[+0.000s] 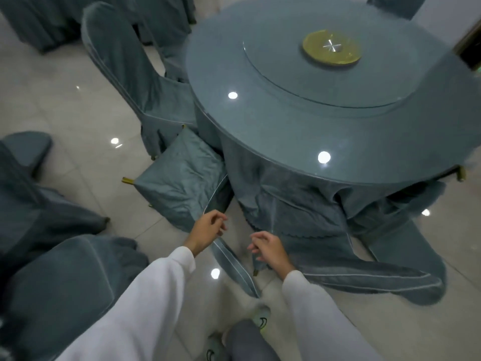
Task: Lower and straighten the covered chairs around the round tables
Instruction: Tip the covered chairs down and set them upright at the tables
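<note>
Glossy pale tiled floor [65, 100]; round blue-grey clothed table [286, 131]; tipped blue-grey covered chair [182, 178] leaning against it. Left hand [208, 227] and right hand [268, 248] loosely curled, holding nothing.

Floor [65, 100]: glossy pale grey tiles, thin grout lines.
Light: round ceiling lamps mirrored as bright white spots [114, 141] on the tiles.
Wall [442, 14]: plain pale surface, top right.
Doorway [469, 48]: dark frame edge, far right.
</note>
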`<state>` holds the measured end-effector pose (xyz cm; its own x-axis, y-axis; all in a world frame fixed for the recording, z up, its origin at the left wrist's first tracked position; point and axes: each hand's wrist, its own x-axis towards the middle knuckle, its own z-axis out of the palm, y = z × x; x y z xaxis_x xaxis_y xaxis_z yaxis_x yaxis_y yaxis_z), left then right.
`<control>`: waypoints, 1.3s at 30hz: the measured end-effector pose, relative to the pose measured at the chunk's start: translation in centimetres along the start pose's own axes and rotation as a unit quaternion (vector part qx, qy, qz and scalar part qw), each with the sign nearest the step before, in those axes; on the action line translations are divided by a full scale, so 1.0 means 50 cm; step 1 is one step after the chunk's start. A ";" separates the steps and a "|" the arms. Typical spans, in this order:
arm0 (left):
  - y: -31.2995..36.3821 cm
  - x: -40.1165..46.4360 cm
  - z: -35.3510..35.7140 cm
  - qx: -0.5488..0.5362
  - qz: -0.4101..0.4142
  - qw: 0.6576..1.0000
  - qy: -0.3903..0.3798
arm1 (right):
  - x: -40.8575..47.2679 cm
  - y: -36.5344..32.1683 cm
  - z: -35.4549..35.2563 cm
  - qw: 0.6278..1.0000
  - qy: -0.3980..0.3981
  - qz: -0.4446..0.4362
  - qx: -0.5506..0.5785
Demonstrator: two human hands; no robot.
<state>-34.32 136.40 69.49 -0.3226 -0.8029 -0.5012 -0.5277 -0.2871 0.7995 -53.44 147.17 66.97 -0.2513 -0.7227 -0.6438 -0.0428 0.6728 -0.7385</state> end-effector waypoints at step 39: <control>-0.729 0.239 0.434 -0.116 -0.264 0.957 0.010 | 0.496 0.833 0.183 0.948 -0.078 0.062 -0.302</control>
<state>-36.02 148.62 27.19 -0.0425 -0.5235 -0.8510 -0.4225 -0.7624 0.4901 -52.63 155.83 18.40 -0.1468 -0.6151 -0.7747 -0.5793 0.6883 -0.4367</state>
